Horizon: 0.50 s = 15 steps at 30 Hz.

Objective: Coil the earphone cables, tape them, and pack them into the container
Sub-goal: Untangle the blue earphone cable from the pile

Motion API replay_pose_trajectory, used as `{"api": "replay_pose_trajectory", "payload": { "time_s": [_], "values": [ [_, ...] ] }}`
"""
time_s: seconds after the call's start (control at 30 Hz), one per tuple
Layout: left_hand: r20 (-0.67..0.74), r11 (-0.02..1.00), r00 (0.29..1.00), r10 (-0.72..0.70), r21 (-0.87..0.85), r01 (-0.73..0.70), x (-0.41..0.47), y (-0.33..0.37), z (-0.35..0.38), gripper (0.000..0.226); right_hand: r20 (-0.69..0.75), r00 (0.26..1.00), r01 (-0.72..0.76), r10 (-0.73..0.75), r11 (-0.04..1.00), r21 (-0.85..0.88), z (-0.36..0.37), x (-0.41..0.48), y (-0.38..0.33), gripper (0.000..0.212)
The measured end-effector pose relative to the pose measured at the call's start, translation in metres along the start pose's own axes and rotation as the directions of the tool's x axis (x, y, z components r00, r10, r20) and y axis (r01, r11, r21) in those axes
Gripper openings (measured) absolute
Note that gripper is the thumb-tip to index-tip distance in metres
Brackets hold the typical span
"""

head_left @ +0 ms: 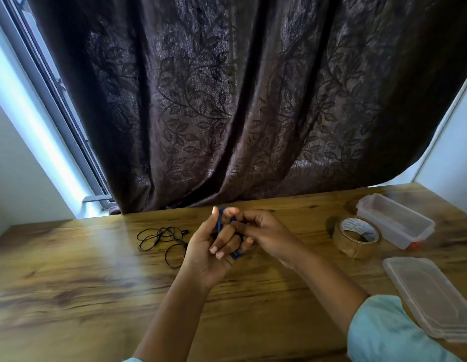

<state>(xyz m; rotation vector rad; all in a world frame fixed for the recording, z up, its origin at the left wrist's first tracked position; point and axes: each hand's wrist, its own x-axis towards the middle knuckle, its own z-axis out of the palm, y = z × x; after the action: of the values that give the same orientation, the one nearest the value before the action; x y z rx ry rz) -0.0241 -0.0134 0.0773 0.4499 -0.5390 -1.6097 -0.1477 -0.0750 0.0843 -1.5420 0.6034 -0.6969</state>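
- Lid (431,296), lower right, is off; container (394,220) is open, nothing visibly packed; tape roll (356,237) lies beside it.
- Centre: left hand (214,246) is curled round the blue cable coil (220,222); right hand (263,231) pinches it. No tape on it yet.
- Black earphones (162,239), centre left, lie loose and uncoiled.

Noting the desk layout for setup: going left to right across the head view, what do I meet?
black earphone cable → held blue earphone cable → brown tape roll → clear container

On table (70,283): left hand (211,246) and right hand (263,231) at centre, both gripping coiled cable (220,220). Loose earphone cable (159,239) lies left of them; tape roll (344,244) right, container (384,226) behind it, lid (431,293) nearest, rightmost. Curtain (227,100) behind table
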Motion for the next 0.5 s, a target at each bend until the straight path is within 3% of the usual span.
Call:
{"api": "replay_pose_trajectory", "payload": {
  "time_s": [0.1, 0.27, 0.5],
  "values": [
    [-0.081, 0.998, 0.997, -0.007, 0.064, 0.013, -0.001, 0.001, 0.0, 0.042, -0.035, 0.999, 0.02, -0.023, 0.997, -0.074, -0.003, 0.002, 0.002, 0.013],
    [-0.286, 0.942, 0.951, -0.113, 0.273, 0.194, -0.002, 0.014, -0.01, 0.023, -0.142, 0.989, -0.027, -0.037, 0.904, -0.426, -0.017, 0.002, 0.014, 0.014],
    [-0.403, 0.748, 0.911, -0.084, 0.579, 0.325, -0.005, 0.008, -0.003, 0.029, -0.159, 0.985, -0.057, -0.065, 0.752, -0.656, -0.019, -0.012, 0.024, 0.019]
  ]
}}
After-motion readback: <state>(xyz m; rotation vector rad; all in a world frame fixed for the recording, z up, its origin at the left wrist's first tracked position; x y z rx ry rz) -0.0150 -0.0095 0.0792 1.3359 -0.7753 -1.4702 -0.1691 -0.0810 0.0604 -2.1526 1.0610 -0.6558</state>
